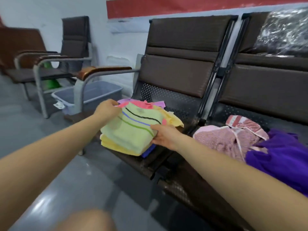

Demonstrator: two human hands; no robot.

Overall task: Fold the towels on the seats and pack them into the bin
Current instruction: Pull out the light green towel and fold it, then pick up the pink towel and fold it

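Nearest the camera, your knee (86, 220) shows blurred at the bottom edge, over the grey floor (50, 172). Both your bare forearms reach forward from there to the row of dark perforated metal seats (180, 100).

Your right hand (164, 135) grips the near right corner of the folded stack of towels (133, 130), thumb on top of the pale green striped towel and fingers tucked under the edge. Your left hand (107, 108) holds the far left side of the same stack, fingers curled over the edge where the green towel meets the pink towel (141, 104) behind it. The stack sits at the front of the left seat; yellow layers show beneath the green one and a bit of blue towel (149, 151) pokes out under your right hand. A loose yellow towel (173, 120) spreads behind your right hand.

On the next seat to the right lie unfolded towels: a dusty pink towel (221, 140), a red and white patterned towel (245, 125) behind it, and a purple towel (280, 157) draped over the front edge.

Farther left, past the wooden armrest (103, 71), the grey plastic bin (93, 95) stands on the floor beside the seat, well apart from the stack. Beyond it stand more chairs (50, 64) against the pale wall. A wrapped dark bundle (283, 30) leans on the far right backrest.
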